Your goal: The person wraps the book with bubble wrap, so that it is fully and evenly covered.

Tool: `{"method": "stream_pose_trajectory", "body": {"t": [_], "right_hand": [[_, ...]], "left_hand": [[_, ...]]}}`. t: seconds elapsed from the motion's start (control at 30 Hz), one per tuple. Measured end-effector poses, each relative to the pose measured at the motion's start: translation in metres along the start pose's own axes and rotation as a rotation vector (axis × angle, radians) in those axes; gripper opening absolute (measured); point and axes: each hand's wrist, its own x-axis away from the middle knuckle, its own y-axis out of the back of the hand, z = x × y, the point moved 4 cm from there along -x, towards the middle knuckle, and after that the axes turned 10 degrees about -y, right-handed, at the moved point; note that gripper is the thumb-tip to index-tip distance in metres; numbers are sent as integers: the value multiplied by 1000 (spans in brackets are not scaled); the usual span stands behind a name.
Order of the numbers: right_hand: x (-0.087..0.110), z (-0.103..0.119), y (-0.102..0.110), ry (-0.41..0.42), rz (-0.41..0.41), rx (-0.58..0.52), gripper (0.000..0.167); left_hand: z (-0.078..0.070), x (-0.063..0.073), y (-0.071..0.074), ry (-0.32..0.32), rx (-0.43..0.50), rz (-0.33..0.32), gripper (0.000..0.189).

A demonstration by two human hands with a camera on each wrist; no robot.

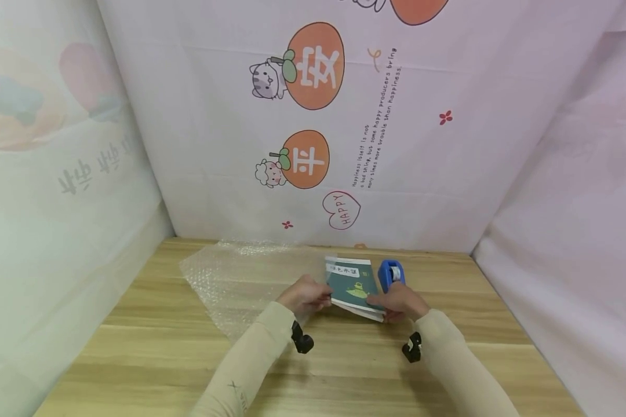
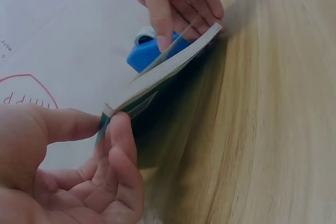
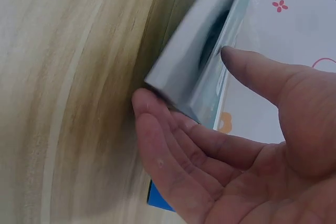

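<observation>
A thin book (image 1: 350,282) with a dark green cover, a white label and a yellow-green picture is held between both hands, its near edge raised off the table. My left hand (image 1: 306,294) pinches the near left corner between thumb and fingers, which the left wrist view shows close up. At the near right corner is my right hand (image 1: 404,302), its thumb (image 3: 252,74) on the cover and its fingers (image 3: 157,140) underneath. The cover and pages stand slightly apart there in the right wrist view. Behind the right hand stands a blue tape dispenser (image 1: 384,277), partly hidden by that hand.
A sheet of clear bubble wrap (image 1: 235,284) lies flat on the wooden table (image 1: 344,382), left of the book and reaching its edge. A white printed cloth (image 1: 422,191) hangs behind the table, with more cloth at both sides.
</observation>
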Motion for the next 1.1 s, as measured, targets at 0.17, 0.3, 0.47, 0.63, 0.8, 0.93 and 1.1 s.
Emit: {"method": "stream_pose_trajectory", "body": {"t": [0.17, 0.3, 0.47, 0.63, 0.8, 0.93, 1.1], "right_hand": [[4, -2, 0, 12, 29, -28, 49], [7, -3, -1, 19, 43, -60, 42], [7, -6, -1, 9, 3, -70, 36], [2, -9, 1, 9, -61, -97, 43], [4, -13, 3, 107, -98, -154, 36], [11, -15, 2, 184, -124, -148, 39], [16, -16, 1, 214, -177, -150, 31]], "left_hand": [[3, -2, 0, 20, 78, -12, 17], [4, -3, 1, 13, 91, -17, 17], [1, 0, 2, -3, 23, -43, 15], [-3, 7, 0, -25, -54, -32, 12], [0, 11, -4, -54, -62, -6, 10], [3, 13, -6, -81, -127, -31, 11], [3, 14, -9, -104, -187, -66, 11]]}}
